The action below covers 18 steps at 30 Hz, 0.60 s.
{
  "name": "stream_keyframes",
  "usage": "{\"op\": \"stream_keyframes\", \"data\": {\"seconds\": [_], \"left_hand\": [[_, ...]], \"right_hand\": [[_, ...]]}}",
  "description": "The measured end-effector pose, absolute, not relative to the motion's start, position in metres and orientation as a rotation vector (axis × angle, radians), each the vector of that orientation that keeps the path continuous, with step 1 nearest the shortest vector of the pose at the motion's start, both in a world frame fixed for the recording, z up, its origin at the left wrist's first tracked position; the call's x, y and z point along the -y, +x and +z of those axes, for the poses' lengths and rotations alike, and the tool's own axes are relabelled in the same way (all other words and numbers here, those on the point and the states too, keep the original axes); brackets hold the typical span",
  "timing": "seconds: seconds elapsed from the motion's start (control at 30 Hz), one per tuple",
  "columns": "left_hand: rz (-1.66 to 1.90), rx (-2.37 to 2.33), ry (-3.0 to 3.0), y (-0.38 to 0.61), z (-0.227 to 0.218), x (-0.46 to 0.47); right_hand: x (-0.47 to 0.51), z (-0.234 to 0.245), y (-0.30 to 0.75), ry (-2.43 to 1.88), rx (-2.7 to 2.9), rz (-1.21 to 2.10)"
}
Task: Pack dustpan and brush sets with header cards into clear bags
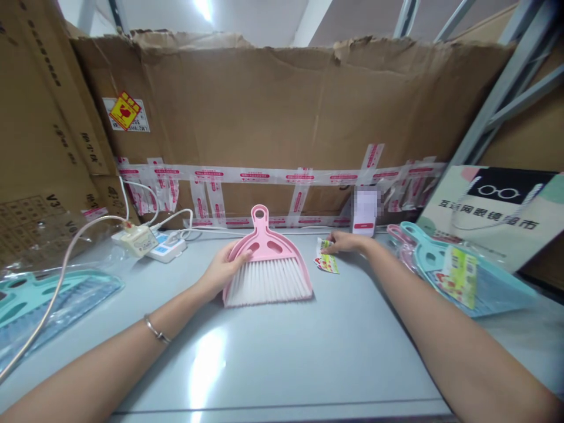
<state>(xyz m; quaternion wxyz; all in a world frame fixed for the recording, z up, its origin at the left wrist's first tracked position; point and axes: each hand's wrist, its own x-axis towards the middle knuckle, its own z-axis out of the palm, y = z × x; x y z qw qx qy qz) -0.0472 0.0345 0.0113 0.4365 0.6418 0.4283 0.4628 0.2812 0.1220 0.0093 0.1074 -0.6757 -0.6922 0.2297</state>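
Note:
A pink dustpan with a white-bristled brush nested in it (267, 264) lies flat in the middle of the grey table (308, 352), handle pointing away from me. My left hand (222, 270) grips its left edge, thumb on top. My right hand (343, 242) rests just right of it, fingertips pinching the top of a small printed paper label (326, 258) that lies on the table.
Teal dustpan sets in clear bags lie at the far left (39, 305) and the right (458, 276). A power strip with white cables (150, 242) sits at the back left. A taped cardboard wall (282, 117) closes the back. A printed paper bag (497, 211) leans at right.

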Motion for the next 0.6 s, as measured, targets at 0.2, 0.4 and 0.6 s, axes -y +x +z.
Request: {"op": "stream_keyframes", "data": {"seconds": [0.2, 0.4, 0.6], "left_hand": [[1.198, -1.037, 1.599, -0.048, 0.007, -0.038], [1.205, -1.003, 1.568, -0.049, 0.001, -0.041], [1.255, -1.011, 1.475, -0.048, -0.001, -0.04]], "right_hand": [[-0.114, 0.021, 0.269, -1.885, 1.902, 0.738], [-0.07, 0.074, 0.236, -1.245, 1.677, 1.082], [-0.03, 0.064, 0.165, -0.891, 1.405, 1.241]]}}
